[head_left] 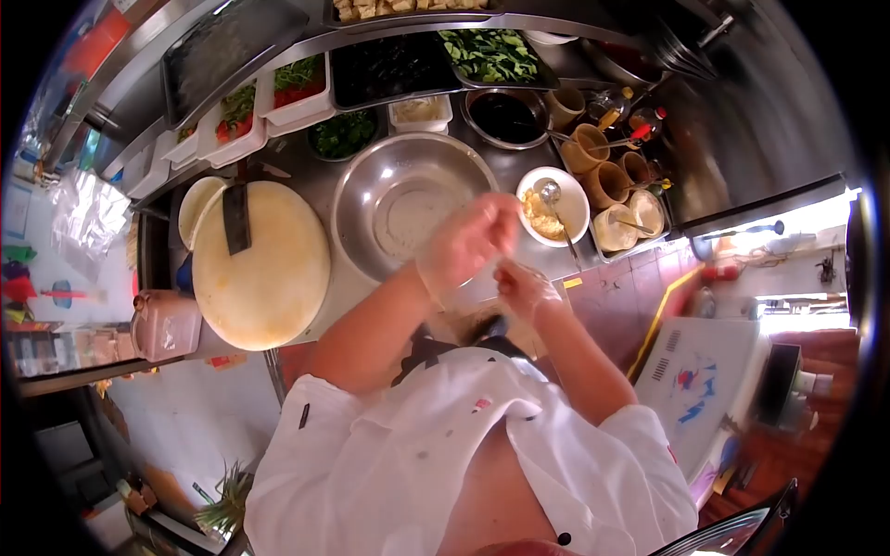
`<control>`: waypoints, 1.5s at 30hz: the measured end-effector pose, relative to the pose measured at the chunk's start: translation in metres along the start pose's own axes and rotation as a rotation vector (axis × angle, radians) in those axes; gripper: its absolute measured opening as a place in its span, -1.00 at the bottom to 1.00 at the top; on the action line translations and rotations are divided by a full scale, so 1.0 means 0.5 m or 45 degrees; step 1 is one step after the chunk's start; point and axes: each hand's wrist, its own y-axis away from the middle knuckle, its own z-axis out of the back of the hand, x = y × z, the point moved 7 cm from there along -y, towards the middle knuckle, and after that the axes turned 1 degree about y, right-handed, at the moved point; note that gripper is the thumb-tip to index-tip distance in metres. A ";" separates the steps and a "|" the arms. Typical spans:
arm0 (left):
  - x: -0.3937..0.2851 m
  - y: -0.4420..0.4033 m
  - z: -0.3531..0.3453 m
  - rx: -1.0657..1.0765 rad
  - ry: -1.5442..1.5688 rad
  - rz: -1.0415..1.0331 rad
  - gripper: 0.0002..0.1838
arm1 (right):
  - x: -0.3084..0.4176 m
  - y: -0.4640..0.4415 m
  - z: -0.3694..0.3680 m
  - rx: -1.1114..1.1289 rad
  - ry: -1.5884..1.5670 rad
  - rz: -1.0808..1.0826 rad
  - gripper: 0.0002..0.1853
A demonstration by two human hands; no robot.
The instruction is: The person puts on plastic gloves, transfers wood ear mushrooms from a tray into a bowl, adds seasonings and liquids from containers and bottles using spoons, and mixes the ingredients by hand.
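Hovering over the near right rim of the large metal bowl (378,250), the left hand (468,246) is blurred, its fingers partly bent; whether it grips anything, I cannot tell. Just right and nearer, the right hand (527,289) has its fingers curled inward, and again I cannot tell if something is pinched there. The metal bowl sits mid-counter (350,295), wide open, with a shiny, bare-looking base.

To its left lies a round board (269,287), with a dark-bladed cleaver (237,222) across its far part. Left of the board is a pinkish tub (169,326), its contents unclear. Right of the metal bowl, a white bowl (581,199) holds yellow, crumbly food (540,219) and a metal spoon (549,192). Further right, a tray (634,251) carries cups, some with utensils standing in them, and bottles.

Beyond, leafy greens (343,134) fill a round container, a small white tub (420,113) holds something pale, and a steel bowl (473,130) holds dark liquid. Farther still are white tubs (301,111) of green and red pieces, a tray of cut greens (491,56) and, farthest, pale cubes (408,7).

A bare strip of counter separates board from metal bowl; the gap to the white bowl is narrow.
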 end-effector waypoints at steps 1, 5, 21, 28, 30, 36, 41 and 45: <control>-0.021 -0.008 0.065 -0.196 0.051 -0.016 -0.57 | -0.012 0.017 0.037 -0.091 -0.045 0.014 -0.73; -0.130 -0.043 0.355 -0.918 -0.072 -0.122 -0.66 | -0.035 0.126 0.148 -0.393 -0.263 0.115 -0.93; -0.292 -0.183 0.561 -1.677 -0.180 -0.265 -0.75 | -0.070 0.324 0.259 -0.776 -0.556 0.223 -0.84; -0.279 -0.065 0.534 -1.696 -0.013 -0.348 -0.82 | -0.008 0.215 0.251 -0.665 1.009 0.578 -0.93; -0.301 -0.052 0.560 -1.699 0.029 -0.348 -0.81 | 0.033 0.218 0.194 -0.595 1.077 0.571 -0.87; -0.350 -0.057 0.589 -1.486 0.023 -0.300 -0.83 | 0.058 0.185 0.105 -0.430 0.943 0.618 -0.93; -0.365 -0.074 0.611 -1.535 0.052 -0.311 -0.83 | 0.050 0.201 0.030 -0.470 -0.306 0.114 -0.93; -0.369 -0.082 0.623 -1.557 0.035 -0.303 -0.83 | 0.045 0.190 0.026 -0.467 -0.265 0.156 -0.96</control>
